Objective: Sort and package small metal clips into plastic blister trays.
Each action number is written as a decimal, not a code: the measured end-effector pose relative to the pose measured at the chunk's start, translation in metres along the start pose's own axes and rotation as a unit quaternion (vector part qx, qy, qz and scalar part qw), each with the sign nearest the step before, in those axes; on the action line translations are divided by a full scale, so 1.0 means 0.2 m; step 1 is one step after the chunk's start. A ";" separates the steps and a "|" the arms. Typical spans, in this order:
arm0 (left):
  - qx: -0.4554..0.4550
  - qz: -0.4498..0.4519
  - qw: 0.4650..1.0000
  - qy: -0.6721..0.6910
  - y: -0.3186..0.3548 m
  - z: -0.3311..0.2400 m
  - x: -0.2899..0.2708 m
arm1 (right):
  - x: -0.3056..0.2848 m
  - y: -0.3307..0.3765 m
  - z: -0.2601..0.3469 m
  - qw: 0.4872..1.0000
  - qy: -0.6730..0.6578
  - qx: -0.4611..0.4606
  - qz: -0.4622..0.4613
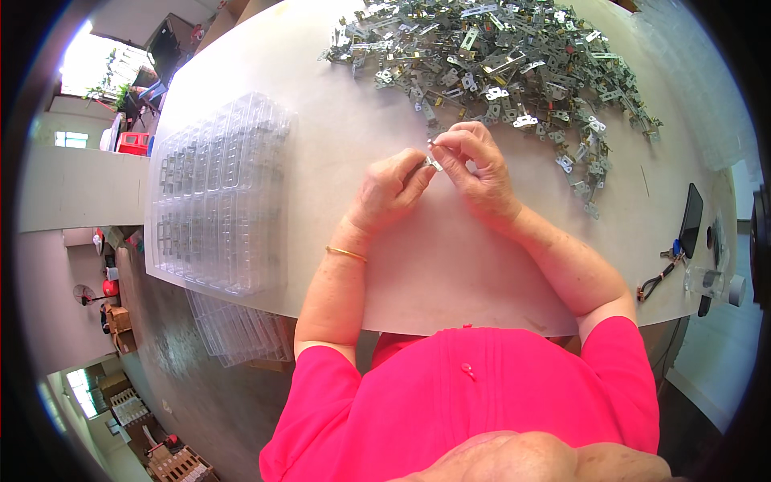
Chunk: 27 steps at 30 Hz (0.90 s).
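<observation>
My left hand (389, 189) pinches a small silvery metal bracket (434, 164) between thumb and forefinger, over the middle of the table. Close beside it, my right hand (482, 173) has its thumb and forefinger pressed together on a tiny metal piece that is mostly covered by the fingertips. Whether that piece is joined to the bracket cannot be made out. Beyond both hands spreads a big heap of loose metal brackets (498, 68), some with brassy parts. To the left stand clear plastic trays (229, 193) with rows of metal parts in their compartments.
The pale tabletop (321, 136) curves round in front of me. At its right lie a black phone (691, 220), keys (675, 251) and dark-handled pliers (657, 281). More clear trays (241, 329) are stacked below the left edge. Clear plastic sheeting (699, 72) hangs at the far right.
</observation>
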State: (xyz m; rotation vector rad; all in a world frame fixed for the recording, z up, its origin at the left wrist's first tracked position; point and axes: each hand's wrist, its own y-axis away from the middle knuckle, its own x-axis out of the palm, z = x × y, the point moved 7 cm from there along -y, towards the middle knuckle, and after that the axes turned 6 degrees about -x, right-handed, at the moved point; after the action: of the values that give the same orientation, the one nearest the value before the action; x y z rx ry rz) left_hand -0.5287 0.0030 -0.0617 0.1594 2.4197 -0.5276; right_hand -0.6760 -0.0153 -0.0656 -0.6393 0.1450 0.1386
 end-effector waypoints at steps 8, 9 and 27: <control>-0.277 0.030 0.869 0.408 0.02 0.18 0.01 | 0.02 0.05 -0.12 0.964 -0.162 0.210 0.011; -0.287 0.019 0.860 0.422 0.02 0.20 0.02 | 0.03 0.05 -0.11 0.964 -0.162 0.210 0.011; -0.249 0.069 0.917 0.304 0.03 0.15 0.01 | 0.05 0.06 -0.10 0.967 -0.117 0.220 0.059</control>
State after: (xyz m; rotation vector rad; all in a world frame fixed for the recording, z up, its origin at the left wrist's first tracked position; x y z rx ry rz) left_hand -0.5117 -0.0047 -0.0864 0.3047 3.0229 0.2631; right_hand -0.6705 -0.0177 -0.0901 -0.1671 -0.0161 0.2863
